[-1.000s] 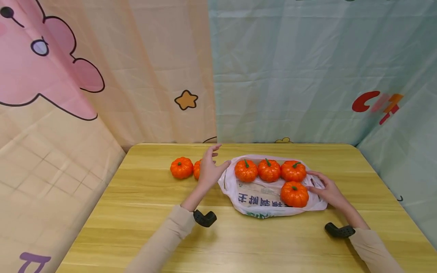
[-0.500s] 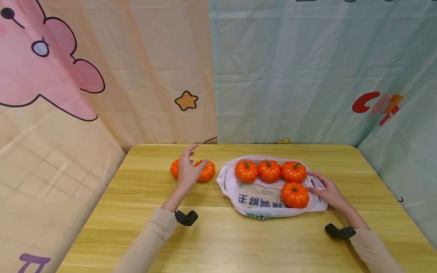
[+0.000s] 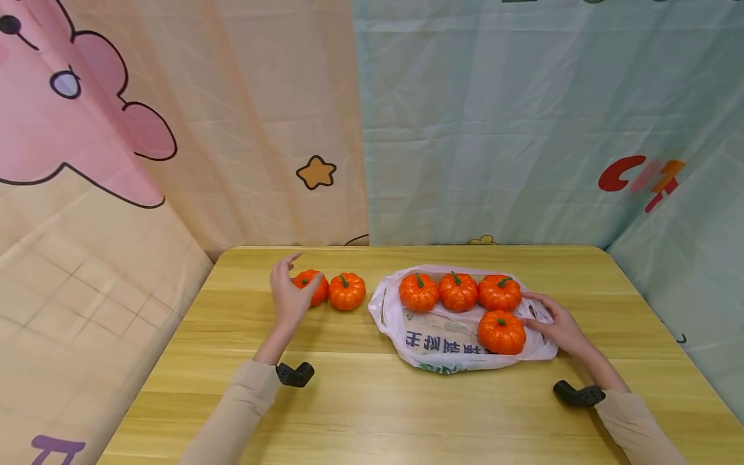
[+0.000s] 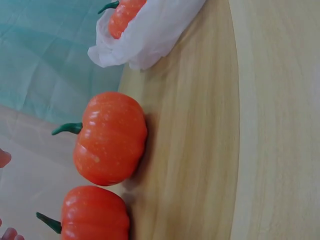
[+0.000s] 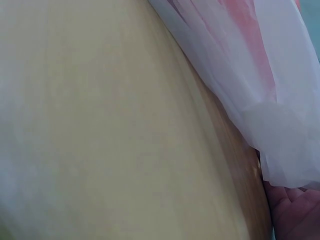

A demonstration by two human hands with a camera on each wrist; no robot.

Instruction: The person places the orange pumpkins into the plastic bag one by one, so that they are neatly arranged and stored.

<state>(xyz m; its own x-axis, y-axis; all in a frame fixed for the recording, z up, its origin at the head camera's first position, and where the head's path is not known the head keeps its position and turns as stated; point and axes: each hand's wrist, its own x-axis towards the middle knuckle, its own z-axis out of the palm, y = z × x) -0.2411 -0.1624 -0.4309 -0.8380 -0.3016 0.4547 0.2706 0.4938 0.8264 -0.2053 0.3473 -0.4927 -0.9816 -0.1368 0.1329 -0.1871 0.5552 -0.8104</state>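
Observation:
In the head view my left hand (image 3: 289, 290) is over the leftmost small orange pumpkin (image 3: 317, 289), partly covering it, fingers and thumb spread apart. The left wrist view shows fingertips at its left edge, apart from that pumpkin (image 4: 95, 215). Just right of it sits a second pumpkin (image 3: 347, 291) with a green stem. My right hand (image 3: 560, 326) holds the right end of a white plastic bag (image 3: 413, 349), which lies with its mouth spread. Inside the bag are several pumpkins, three along the back and one pumpkin (image 3: 502, 332) at the front right.
Everything rests on a wooden table (image 3: 418, 413). Printed curtains (image 3: 494, 129) stand behind the table and at both sides. Each wrist wears a black camera mount, such as the left mount (image 3: 295, 374).
My left hand has moved left, away from the bag, past the second pumpkin to the leftmost one. My right hand and the bag have stayed in place.

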